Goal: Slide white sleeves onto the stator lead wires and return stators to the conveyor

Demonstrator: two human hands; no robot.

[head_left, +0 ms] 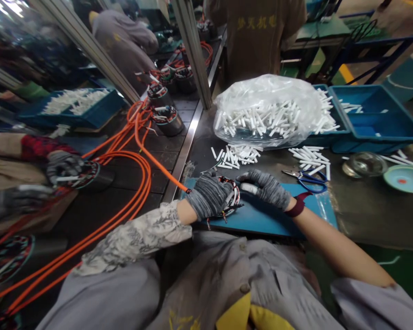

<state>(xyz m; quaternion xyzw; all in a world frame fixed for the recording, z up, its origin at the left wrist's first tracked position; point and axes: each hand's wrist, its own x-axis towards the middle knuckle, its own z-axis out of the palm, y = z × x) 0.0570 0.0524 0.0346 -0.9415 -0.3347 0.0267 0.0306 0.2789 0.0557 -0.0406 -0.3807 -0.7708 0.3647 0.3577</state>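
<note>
My left hand (209, 195), in a grey striped glove, is closed over the near-left side of a motor stator (234, 198) with white, red and black wires at its rim. Its palm covers much of the stator. My right hand (269, 189), gloved alike, has its fingers curled together at the stator's right edge; what they pinch is hidden. An orange cable (161, 166) runs in from the left and ends at my left hand. Under both hands lies a blue mat (275, 220). Blue-handled scissors (311, 179) rest on it, right of my right hand.
White tubes (239, 156) lie loose beyond the mat, below a clear plastic bag (268, 110) of more tubes. Blue bins (375, 114) stand at right, near a small green bowl (404, 178). Left, a co-worker's gloved hand (65, 166) touches another stator (101, 176).
</note>
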